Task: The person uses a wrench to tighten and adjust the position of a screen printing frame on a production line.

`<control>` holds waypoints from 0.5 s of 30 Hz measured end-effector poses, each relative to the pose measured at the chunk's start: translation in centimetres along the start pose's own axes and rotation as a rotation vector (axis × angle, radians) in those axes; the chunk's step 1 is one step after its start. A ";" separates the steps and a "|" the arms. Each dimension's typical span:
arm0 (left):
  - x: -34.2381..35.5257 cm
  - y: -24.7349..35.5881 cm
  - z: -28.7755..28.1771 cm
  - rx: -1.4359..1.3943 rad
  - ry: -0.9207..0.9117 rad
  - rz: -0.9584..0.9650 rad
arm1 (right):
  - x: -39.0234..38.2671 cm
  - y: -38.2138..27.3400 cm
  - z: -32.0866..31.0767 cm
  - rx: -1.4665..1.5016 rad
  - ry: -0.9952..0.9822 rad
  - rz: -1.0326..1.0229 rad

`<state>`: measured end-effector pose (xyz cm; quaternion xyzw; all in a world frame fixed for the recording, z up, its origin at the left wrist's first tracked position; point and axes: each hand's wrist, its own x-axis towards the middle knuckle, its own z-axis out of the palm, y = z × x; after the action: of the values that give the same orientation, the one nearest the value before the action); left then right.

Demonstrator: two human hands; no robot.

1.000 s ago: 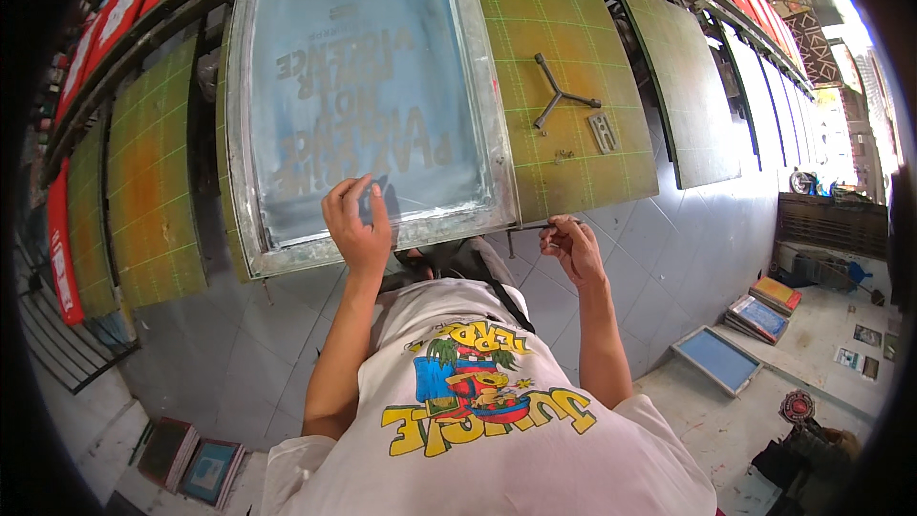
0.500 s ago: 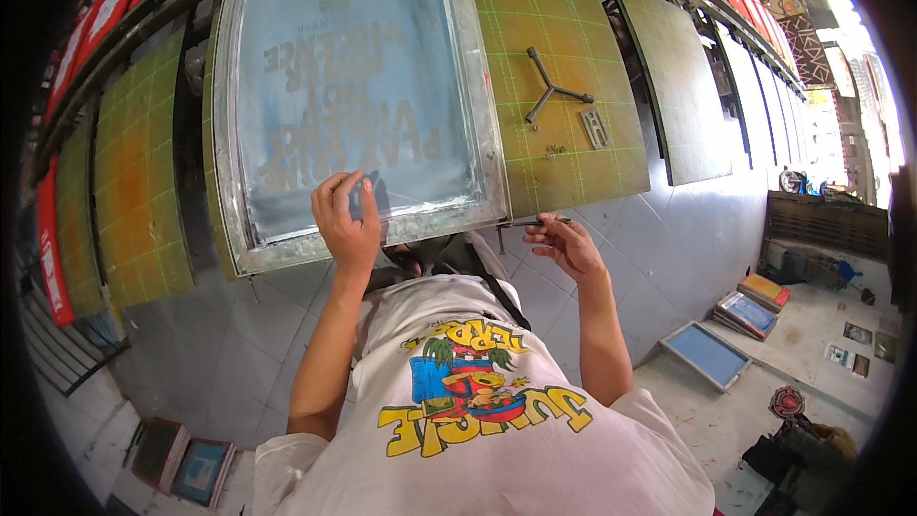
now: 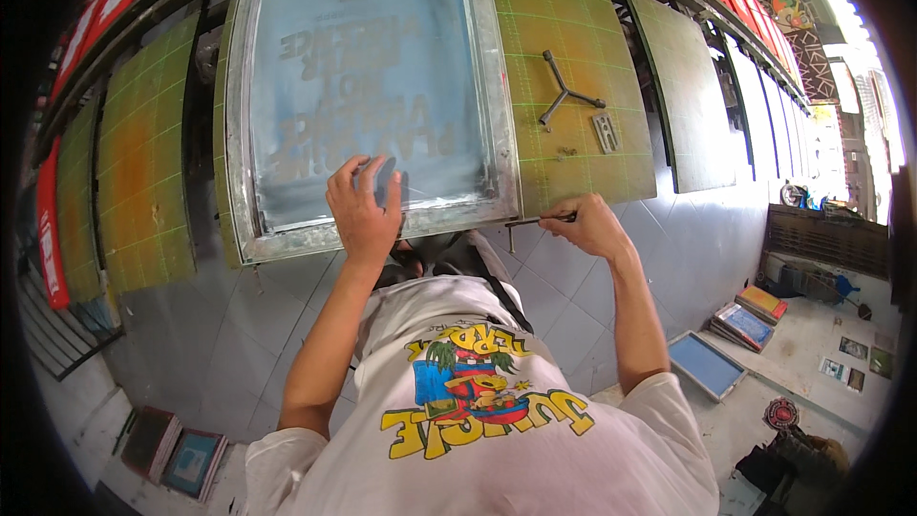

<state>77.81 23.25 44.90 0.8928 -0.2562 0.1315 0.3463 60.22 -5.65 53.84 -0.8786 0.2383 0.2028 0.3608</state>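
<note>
A silk-screen frame [image 3: 246,134] with pale metal sides and blue mesh lies in front of me, with faint stencil lettering on the mesh. My left hand [image 3: 366,208] lies over its near edge, fingers loosely bent and apart, holding nothing. Beside the frame's near right corner, my right hand [image 3: 590,226] is closed on a thin dark rod-like tool [image 3: 527,223]. The tool points left toward that corner, where a small bolt [image 3: 511,241] hangs down. My fingers hide part of the tool, so its exact kind cannot be made out.
On the green gridded board [image 3: 535,19] to the right lie a three-way wrench [image 3: 564,93] and a slotted metal plate [image 3: 606,133]. More boards [image 3: 153,162] stand in a row on both sides. A blue-meshed screen [image 3: 707,365] lies at the lower right.
My right hand has rolled over, its back now upward, still gripping the tool. My left hand stays at the frame's near edge. The view has shifted slightly.
</note>
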 end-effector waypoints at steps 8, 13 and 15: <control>0.5 0.7 -0.1 0.258 -0.121 -0.041 | 1.6 -3.2 -0.5 -0.526 -0.240 -0.003; 0.5 0.6 -0.1 0.270 -0.161 -0.079 | 1.4 -3.7 0.9 -0.558 -0.190 0.075; 0.6 0.6 0.1 0.263 -0.148 -0.073 | 0.3 -5.8 4.1 -0.782 -0.097 0.061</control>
<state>77.95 22.58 45.39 0.9465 -0.2289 0.0852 0.2109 62.99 0.89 54.04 -0.9317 0.1519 0.3300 0.0036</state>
